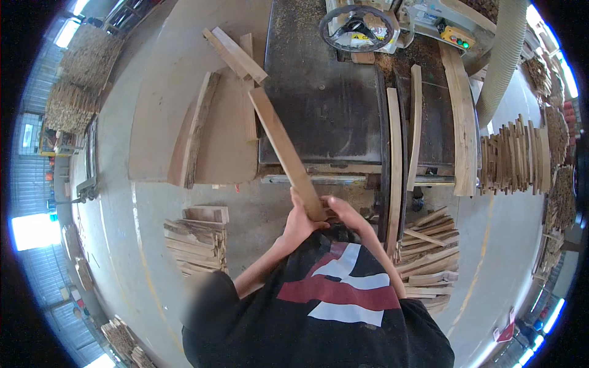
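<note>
A long wooden board slants from my body up and to the left, its far end over the left edge of the dark machine table. My left hand is closed round the board's near end, thumb along its side. At the same end, my right hand is bent against the board from the right, with its fingertips partly hidden. Beyond the far tip, several wood pieces lie on a brown panel, next to a rough-edged board.
A black handwheel stands at the machine's back, near a yellow button box and a ribbed hose. Long strips lie along the right side. Wood stacks flank me on the left and right.
</note>
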`<state>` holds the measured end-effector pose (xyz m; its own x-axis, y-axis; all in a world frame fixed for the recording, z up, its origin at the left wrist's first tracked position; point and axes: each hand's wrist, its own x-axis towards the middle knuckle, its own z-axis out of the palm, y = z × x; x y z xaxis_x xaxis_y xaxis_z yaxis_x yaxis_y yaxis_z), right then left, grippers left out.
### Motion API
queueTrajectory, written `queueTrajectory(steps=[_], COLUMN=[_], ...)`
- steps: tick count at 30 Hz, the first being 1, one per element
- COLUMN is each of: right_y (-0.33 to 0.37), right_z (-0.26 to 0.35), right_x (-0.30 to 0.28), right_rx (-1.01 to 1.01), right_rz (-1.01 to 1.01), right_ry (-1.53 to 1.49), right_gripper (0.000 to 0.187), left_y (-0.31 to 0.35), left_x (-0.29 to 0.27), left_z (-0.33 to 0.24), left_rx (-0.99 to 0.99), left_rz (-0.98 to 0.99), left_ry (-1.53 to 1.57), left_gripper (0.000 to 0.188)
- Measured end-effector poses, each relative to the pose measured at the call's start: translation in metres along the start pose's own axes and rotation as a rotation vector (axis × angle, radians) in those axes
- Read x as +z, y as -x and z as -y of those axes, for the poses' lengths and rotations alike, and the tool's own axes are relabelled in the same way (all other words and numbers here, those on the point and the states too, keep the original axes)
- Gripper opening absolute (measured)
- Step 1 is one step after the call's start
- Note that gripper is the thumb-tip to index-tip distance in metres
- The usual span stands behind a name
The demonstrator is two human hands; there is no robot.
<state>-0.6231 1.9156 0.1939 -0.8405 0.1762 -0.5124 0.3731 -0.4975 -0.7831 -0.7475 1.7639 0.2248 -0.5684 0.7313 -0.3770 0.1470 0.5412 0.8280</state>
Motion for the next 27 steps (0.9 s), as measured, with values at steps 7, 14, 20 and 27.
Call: queueTrajectory(steps=[7, 14, 20, 27], right_y=[0.043, 0.069, 0.063, 0.091], right_z=[-0.043, -0.066, -0.046, -0.022], right_x=[0.002, -0.019, -0.009, -0.011], right_rx=[0.267, 0.040, 0.009, -0.408], right_rz=[-0.205, -0.093, -0.416, -0.493], right_ry=[0.043, -0.653, -0.101, 0.800], right_gripper=[0.073, 0.075, 0.074, 0.051], left_y=[-0.021, -0.100, -0.142, -0.158], left_x=[0.013, 0.076, 0.109, 0.063], left_z=[-0.023, -0.038, -0.069, -0.059], left_rx=[0.529, 0.500, 0.530, 0.348], left_rz=[0.349, -0.290, -0.149, -0.304], left_ry=[-0.098, -0.400, -0.574, -0.445], left_gripper=[0.087, 0.076, 0.088, 0.073])
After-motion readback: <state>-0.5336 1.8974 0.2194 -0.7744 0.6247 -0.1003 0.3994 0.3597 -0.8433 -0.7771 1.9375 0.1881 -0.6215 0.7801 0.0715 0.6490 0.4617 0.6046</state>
